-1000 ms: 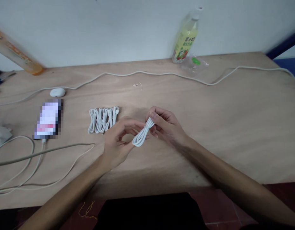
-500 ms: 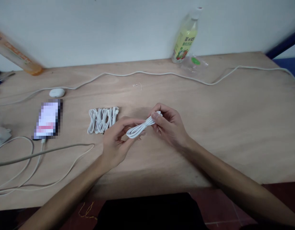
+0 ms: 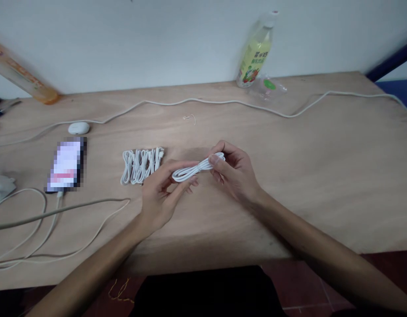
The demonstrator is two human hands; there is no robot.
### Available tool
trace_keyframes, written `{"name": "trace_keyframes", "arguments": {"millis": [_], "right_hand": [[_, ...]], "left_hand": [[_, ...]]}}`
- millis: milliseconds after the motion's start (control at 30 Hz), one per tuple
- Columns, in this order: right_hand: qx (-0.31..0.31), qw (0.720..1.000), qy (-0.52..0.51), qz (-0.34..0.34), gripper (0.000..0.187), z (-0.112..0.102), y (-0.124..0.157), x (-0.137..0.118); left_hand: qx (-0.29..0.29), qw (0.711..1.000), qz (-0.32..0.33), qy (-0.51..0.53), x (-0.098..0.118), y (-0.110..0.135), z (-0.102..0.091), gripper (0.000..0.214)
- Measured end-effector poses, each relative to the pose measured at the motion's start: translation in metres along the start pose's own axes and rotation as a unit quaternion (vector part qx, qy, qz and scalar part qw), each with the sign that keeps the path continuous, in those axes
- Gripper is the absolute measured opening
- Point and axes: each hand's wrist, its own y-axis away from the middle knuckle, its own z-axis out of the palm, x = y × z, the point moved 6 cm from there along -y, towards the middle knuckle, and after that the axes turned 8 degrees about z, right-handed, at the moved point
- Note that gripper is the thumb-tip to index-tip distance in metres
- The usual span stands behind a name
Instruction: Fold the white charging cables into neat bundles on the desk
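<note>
A small coiled white cable (image 3: 196,167) is held level just above the wooden table (image 3: 289,176) between my two hands. My right hand (image 3: 234,174) pinches its right end with thumb and fingers. My left hand (image 3: 162,196) holds the left loop end, its fingers curled round it. To the left of my hands lies a row of several bundled white cables (image 3: 141,164) side by side on the table.
A phone (image 3: 66,164) with a plugged-in cable lies at the left, a white earbud case (image 3: 78,128) behind it. A long white cord (image 3: 223,102) crosses the back of the table. A yellow drink bottle (image 3: 256,50) and a clear wrapper (image 3: 267,86) stand by the wall.
The coiled cable has swung from hanging down-left to lying nearly level, its loop end raised by my left hand. My right hand shifted slightly up and right.
</note>
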Motion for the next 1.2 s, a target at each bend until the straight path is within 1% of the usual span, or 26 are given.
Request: {"name": "trace_keyframes", "arguments": {"millis": [167,267,433,667,800,933,1033,1200], "right_hand": [[0.010,1.000,0.015,0.003,0.051,-0.0013,0.0007,-0.0002],[0.017,1.000,0.024,0.004,0.052,-0.0016,0.0013,-0.0007],[0.025,0.999,0.034,0.005,0.053,-0.0006,0.0018,-0.0033],[0.036,0.998,0.037,0.022,0.057,-0.0014,0.0017,-0.0012],[0.033,0.998,0.038,0.022,0.060,-0.0007,0.0010,-0.0006],[0.026,0.998,0.048,0.013,0.061,-0.0007,0.0011,-0.0013],[0.016,0.998,0.064,0.016,0.058,0.0007,0.0028,-0.0015],[-0.009,0.996,0.087,0.020,0.049,0.0069,0.0077,-0.0037]], "left_hand": [[0.006,1.000,-0.007,0.015,-0.0006,-0.0010,0.0003,0.031],[0.015,1.000,-0.017,0.013,-0.0021,-0.0011,-0.0005,0.031],[0.024,1.000,-0.013,-0.008,-0.0016,-0.0020,-0.0015,0.029],[0.030,0.999,-0.025,-0.021,-0.0039,-0.0016,-0.0040,0.026],[0.039,0.998,-0.037,-0.030,-0.0055,-0.0028,-0.0046,0.020],[0.052,0.997,-0.031,-0.044,-0.0040,-0.0045,-0.0053,0.013],[0.046,0.997,-0.046,-0.042,-0.0045,-0.0042,-0.0048,0.014],[0.041,0.995,-0.076,-0.040,-0.0067,-0.0032,-0.0049,0.020]]}}
